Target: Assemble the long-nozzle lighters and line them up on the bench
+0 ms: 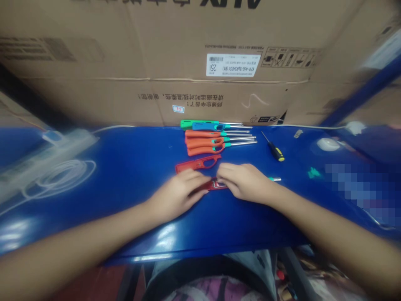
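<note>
Both my hands are on a red utility lighter (216, 184) lying low over the blue table. My left hand (180, 190) is closed around its handle end. At the middle of the lighter the fingers of my right hand (244, 179) are pinched together, and what lies between them is hidden. The lighter's metal tip with a green collar sticks out past my right wrist. Just beyond my hands lies a separate red handle shell half (200, 162). Farther back, several orange lighters (205, 144) lie side by side, with a blue lighter (206, 126) and a green lighter (191, 123) behind them.
A black and yellow screwdriver (275, 151) lies to the right, near a small green piece (313, 172) and a white round object (328, 144). At left are a power strip (72, 146) and a coiled white cable (65, 173). A large cardboard box (125, 62) stands behind.
</note>
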Available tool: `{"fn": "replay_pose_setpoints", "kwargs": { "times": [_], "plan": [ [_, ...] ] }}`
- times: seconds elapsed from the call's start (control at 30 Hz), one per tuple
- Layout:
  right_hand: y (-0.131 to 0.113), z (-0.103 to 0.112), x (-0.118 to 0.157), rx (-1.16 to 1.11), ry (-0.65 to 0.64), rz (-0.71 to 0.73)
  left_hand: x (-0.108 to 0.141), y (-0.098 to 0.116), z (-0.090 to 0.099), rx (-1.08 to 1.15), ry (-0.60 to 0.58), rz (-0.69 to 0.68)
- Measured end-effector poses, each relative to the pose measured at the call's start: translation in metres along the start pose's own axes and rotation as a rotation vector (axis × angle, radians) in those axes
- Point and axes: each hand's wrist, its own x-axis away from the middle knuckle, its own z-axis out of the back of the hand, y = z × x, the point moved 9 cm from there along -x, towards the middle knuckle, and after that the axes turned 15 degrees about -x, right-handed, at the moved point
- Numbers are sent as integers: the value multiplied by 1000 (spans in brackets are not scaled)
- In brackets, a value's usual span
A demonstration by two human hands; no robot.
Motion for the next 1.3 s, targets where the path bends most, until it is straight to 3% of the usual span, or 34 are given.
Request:
{"fn": "replay_pose_setpoints", "kwargs": {
  "times": [0.37, 0.63, 1.07, 1.3],
  "plan": [
    [-1, 0, 0, -36, -25, 43, -1, -1, -3, 4, -13, -8],
    [-1, 4, 0, -99, 70, 30, 0, 9, 3, -245, -137, -44],
    [-1, 4, -2, -172, 87, 41, -1, 11, 4, -235, -121, -96],
    [-1, 19, 1, -456, 187, 110, -2, 14, 8, -348, -117, -101]
  ]
}}
